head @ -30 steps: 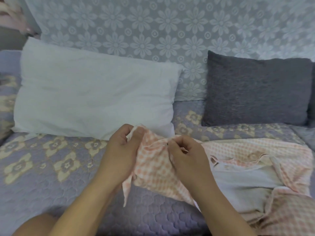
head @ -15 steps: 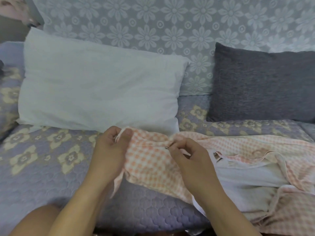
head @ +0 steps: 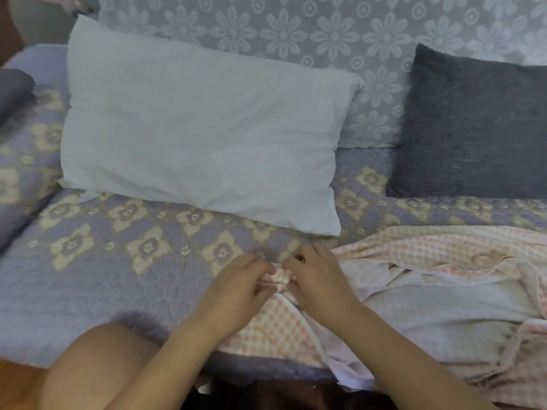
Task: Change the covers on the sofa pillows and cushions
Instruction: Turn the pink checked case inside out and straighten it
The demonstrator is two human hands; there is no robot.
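Observation:
A pink-and-white checked pillow cover (head: 438,250) lies crumpled on the sofa seat at the right, its pale inside showing. My left hand (head: 239,288) and my right hand (head: 316,276) meet at the cover's near-left corner and pinch the bunched fabric there, close to a small metal zipper pull (head: 279,289). A bare white pillow (head: 195,131) leans on the sofa back behind my hands. A dark grey cushion (head: 476,128) stands at the right against the back.
The seat wears a quilted lilac throw with cream flowers (head: 97,261); the back has a pale floral cover (head: 296,34). Another dark cushion (head: 13,90) shows at the far left edge. My knee (head: 97,365) is at the seat's front edge.
My hands have lowered the cover's corner onto the seat and drawn closer together. The view has tipped down and shifted right.

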